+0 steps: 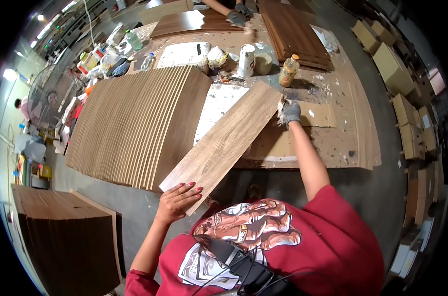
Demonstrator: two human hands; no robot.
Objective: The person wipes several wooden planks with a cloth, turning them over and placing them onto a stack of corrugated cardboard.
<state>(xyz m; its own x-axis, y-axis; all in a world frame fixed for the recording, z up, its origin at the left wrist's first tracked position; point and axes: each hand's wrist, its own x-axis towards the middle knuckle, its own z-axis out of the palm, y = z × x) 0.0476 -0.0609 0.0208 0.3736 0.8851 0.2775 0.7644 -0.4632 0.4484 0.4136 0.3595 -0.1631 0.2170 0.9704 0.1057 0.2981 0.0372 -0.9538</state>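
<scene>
A long wood-grain plank point(229, 140) lies slantwise in front of me, its near end sticking out past the table edge. My bare left hand point(178, 203) grips that near end, fingers across the top face and the thumb hidden. At the far right corner is my right hand point(289, 112) in a grey glove, closed on a crumpled, stained rag point(281, 109) against the plank's edge. Left of the plank, a leaning row of many similar planks point(130, 126) stands on edge on the table.
Beyond the plank stand a juice bottle point(288, 71), a white can point(246, 60) and a tub point(263, 64). Dark brown boards point(295, 37) are stacked at the far right. Across the table, a co-worker's gloved hand point(237, 18) is over another board point(197, 24). Cardboard boxes point(392, 68) line the right side.
</scene>
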